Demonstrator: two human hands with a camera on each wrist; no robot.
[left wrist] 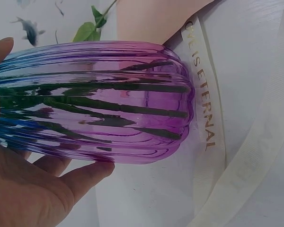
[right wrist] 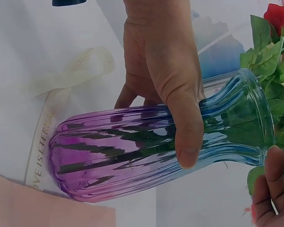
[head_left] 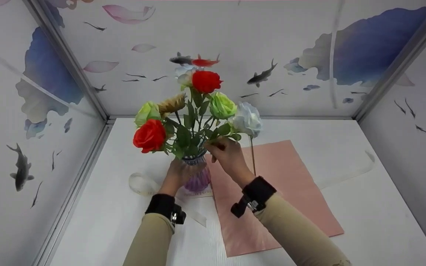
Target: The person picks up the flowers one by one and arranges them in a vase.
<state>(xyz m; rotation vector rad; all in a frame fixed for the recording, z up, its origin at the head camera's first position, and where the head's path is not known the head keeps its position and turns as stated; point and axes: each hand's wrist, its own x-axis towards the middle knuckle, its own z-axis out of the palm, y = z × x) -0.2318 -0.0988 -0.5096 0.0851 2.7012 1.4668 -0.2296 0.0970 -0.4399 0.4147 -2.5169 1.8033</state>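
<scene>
A ribbed glass vase (left wrist: 132, 99), blue at the neck and purple below, holds several artificial flower stems that show through its wall. My left hand (head_left: 181, 171) grips the vase around its body, thumb across the side in the right wrist view. My right hand (head_left: 229, 157) is at the vase mouth, fingers bent and tips close together among the leaves (right wrist: 270, 61); I cannot tell whether they pinch a stem. Above the rim spread red roses (head_left: 149, 136), green roses (head_left: 223, 105) and a brown flower (head_left: 172, 103). A pale blue rose (head_left: 248, 119) has its stem showing outside the vase.
Pink wrapping paper (head_left: 283, 177) lies on the white table (head_left: 105, 221), right of the vase. A cream ribbon (left wrist: 206, 94) with gold lettering runs by the vase base and loops to the left. Printed walls (head_left: 272, 22) enclose the table at the back and sides.
</scene>
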